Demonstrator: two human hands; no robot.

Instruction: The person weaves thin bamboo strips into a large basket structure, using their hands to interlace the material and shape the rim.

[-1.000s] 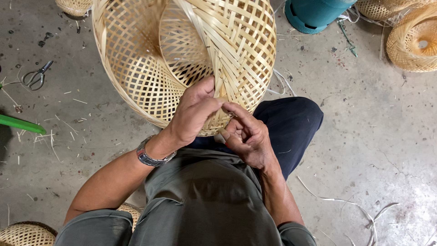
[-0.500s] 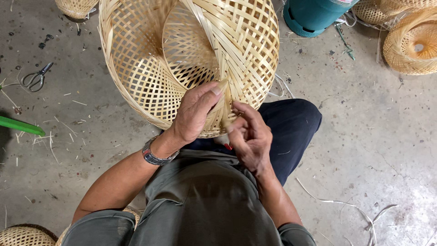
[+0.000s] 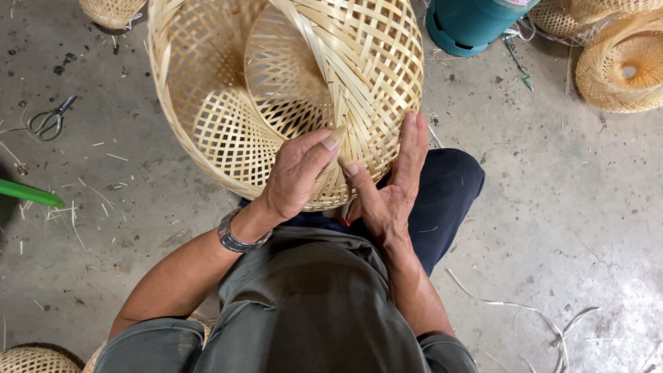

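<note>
A large open-weave bamboo basket [image 3: 228, 131] rests tilted against my lap, its mouth facing up toward me. My left hand [image 3: 297, 176] lies on the near rim with the thumb pressing bamboo strips there. My right hand [image 3: 390, 183] has its fingers spread flat against the basket's outer wall, index finger touching the same strips. Neither hand wraps fully around anything; both press on the weave. A metal watch [image 3: 238, 238] sits on my left wrist.
Scissors [image 3: 52, 119] lie on the concrete floor at left, near a green rod [image 3: 27, 193]. A teal cylinder [image 3: 476, 24] stands at top right beside more woven baskets [image 3: 621, 65]. Loose bamboo strips [image 3: 511, 304] lie at lower right.
My right hand has opened from a pinch on the strips to flat spread fingers on the basket's side. The basket has shifted slightly toward me and to the right.
</note>
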